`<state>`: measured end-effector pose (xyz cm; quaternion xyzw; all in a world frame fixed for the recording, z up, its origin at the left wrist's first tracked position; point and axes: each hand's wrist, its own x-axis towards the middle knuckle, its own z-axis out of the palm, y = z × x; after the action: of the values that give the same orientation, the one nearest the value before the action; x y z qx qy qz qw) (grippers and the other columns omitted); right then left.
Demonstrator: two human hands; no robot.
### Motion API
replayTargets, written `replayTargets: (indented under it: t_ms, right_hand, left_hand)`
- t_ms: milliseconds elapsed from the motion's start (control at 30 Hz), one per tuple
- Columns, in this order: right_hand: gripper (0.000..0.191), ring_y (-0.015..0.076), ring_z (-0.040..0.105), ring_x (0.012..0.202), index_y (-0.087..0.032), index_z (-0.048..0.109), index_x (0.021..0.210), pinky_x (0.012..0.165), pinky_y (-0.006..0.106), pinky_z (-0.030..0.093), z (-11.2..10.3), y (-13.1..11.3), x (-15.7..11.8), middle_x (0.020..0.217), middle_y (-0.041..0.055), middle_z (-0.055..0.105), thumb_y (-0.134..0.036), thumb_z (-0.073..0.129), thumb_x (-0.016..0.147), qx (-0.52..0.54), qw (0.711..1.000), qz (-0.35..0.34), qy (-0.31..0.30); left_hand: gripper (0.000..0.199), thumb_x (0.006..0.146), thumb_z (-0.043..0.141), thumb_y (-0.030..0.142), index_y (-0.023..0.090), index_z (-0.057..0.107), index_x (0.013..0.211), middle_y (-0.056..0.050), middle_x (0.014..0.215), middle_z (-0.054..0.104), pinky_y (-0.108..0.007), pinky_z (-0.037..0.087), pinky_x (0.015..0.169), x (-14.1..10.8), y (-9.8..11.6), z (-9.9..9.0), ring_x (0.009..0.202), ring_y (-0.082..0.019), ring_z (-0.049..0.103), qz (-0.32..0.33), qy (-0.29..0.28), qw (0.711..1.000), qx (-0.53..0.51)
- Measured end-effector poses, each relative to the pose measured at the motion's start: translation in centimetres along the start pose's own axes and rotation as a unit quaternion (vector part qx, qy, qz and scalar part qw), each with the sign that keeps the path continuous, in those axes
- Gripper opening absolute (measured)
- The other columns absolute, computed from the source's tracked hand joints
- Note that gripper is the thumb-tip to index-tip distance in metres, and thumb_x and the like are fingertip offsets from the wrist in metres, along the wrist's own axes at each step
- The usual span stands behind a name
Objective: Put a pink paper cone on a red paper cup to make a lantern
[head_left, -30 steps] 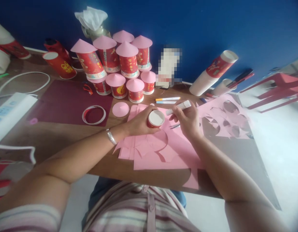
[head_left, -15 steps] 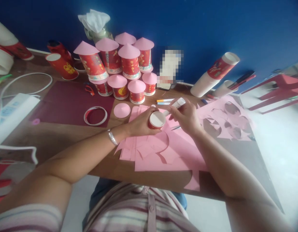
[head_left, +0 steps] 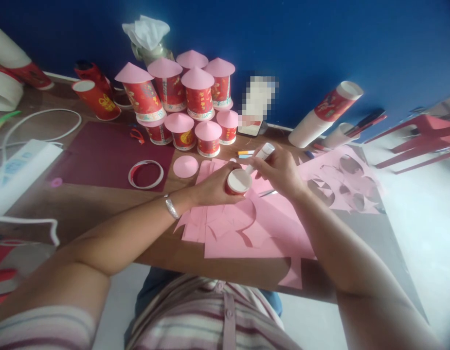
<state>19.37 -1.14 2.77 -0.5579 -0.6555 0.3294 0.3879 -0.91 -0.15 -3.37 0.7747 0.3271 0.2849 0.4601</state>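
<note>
My left hand (head_left: 218,187) is wrapped round a small red paper cup (head_left: 239,181), its white round end facing up. In my right hand (head_left: 279,170) is a white glue stick (head_left: 263,154), pinched and slanting down, its lower end at the cup's rim; whether it touches is hard to tell. Beneath both hands lie sheets of pink paper (head_left: 261,238) with curved cuts. A pink paper cone (head_left: 186,166) sits left of the cup. Farther back stand several red cups topped with pink cones (head_left: 198,79).
A white ring (head_left: 146,175) and orange-handled scissors (head_left: 137,136) lie on the left near a maroon sheet (head_left: 97,150). At the back are a phone (head_left: 251,127) and stacked paper cups (head_left: 307,127). Pink scraps with holes (head_left: 341,180) cover the right side, near a red stool (head_left: 425,131).
The glue stick in my right hand has moved slightly left and down, closer to the cup's rim. My left hand still holds the cup; the whole view has shifted a little.
</note>
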Motion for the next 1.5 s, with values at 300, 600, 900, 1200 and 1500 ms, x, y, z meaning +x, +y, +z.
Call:
replayTargets:
  t_ms: [300, 600, 900, 1200, 1500]
  right_hand:
    - [0.037, 0.0116, 0.058, 0.051, -0.02, 0.063, 0.078, 0.044, 0.025, 0.042, -0.1, 0.4, -0.2, 0.06, -0.0035, 0.064, -0.052, 0.081, 0.082, -0.013, 1.0, 0.024, 0.015]
    - [0.032, 0.013, 0.06, 0.057, -0.021, 0.064, 0.081, 0.051, 0.027, 0.048, 0.2, 0.4, -0.3, 0.064, -0.0021, 0.066, -0.05, 0.079, 0.086, -0.013, 1.0, -0.014, 0.016]
    - [0.036, 0.0126, 0.059, 0.053, -0.021, 0.063, 0.082, 0.051, 0.028, 0.055, 0.1, 2.0, -1.3, 0.065, -0.002, 0.067, -0.053, 0.079, 0.085, 0.064, 0.996, 0.014, 0.058]
    - [0.022, 0.0156, 0.069, 0.064, -0.024, 0.067, 0.096, 0.059, 0.031, 0.059, -0.2, 2.3, -6.9, 0.084, 0.0002, 0.075, -0.042, 0.078, 0.088, 0.01, 0.993, -0.054, 0.106]
    - [0.009, 0.0174, 0.072, 0.071, -0.025, 0.066, 0.101, 0.063, 0.03, 0.057, 0.0, 1.7, -9.5, 0.084, 0.0004, 0.075, -0.025, 0.072, 0.094, -0.165, 0.948, -0.245, 0.122]
  left_hand:
    - [0.059, 0.075, 0.084, 0.033, 0.021, 0.049, 0.122, -0.01, 0.123, 0.067, -0.045, 0.058, 0.093, 0.0, -0.3, 0.0, 0.111, -0.029, 0.068, 0.016, -0.002, 1.0, 0.0]
    - [0.06, 0.073, 0.085, 0.032, 0.022, 0.05, 0.121, -0.009, 0.12, 0.068, -0.045, 0.059, 0.089, 0.0, -0.1, -0.1, 0.106, -0.028, 0.07, 0.0, -0.004, 1.0, 0.007]
    - [0.057, 0.074, 0.086, 0.035, 0.022, 0.051, 0.117, -0.009, 0.119, 0.067, -0.046, 0.058, 0.091, 0.0, -0.1, -0.1, 0.107, -0.029, 0.068, 0.018, 0.003, 1.0, 0.019]
    - [0.062, 0.072, 0.089, 0.038, 0.022, 0.049, 0.116, -0.008, 0.116, 0.067, -0.044, 0.056, 0.09, 0.1, -0.4, 0.0, 0.104, -0.027, 0.067, 0.014, -0.006, 1.0, 0.008]
    - [0.068, 0.073, 0.089, 0.054, 0.02, 0.052, 0.118, -0.01, 0.114, 0.069, -0.043, 0.054, 0.087, 0.2, -0.6, 0.0, 0.1, -0.028, 0.067, 0.035, -0.002, 0.999, 0.007]
